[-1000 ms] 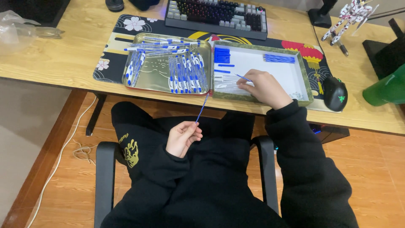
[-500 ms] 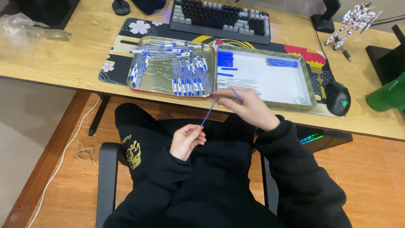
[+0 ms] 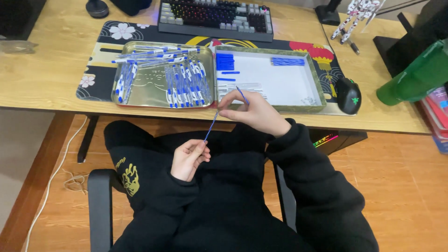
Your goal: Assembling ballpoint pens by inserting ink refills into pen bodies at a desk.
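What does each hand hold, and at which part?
Left hand pinches the lower end of a thin blue rod; right hand grips its upper end and holds a second rod.

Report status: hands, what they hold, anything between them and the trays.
Left hand pinches blue pen refill at its lower end. Right hand grips refill's top, second thin blue piece between fingers. Nothing between hands and trays.

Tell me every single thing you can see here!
pens: many, blue and white, in left metal tray
white tray: one, holds blue parts, right of metal tray
keyboard: one, dark, back of desk
mouse: one, black, right of trays
desk mat: one, dark, flowered, under trays
green container: one, desk's right edge
toy figure: one, white, back right
thin blue rod: one, between both hands
left hand: holds rod's lower end
right hand: pinches rod's upper end
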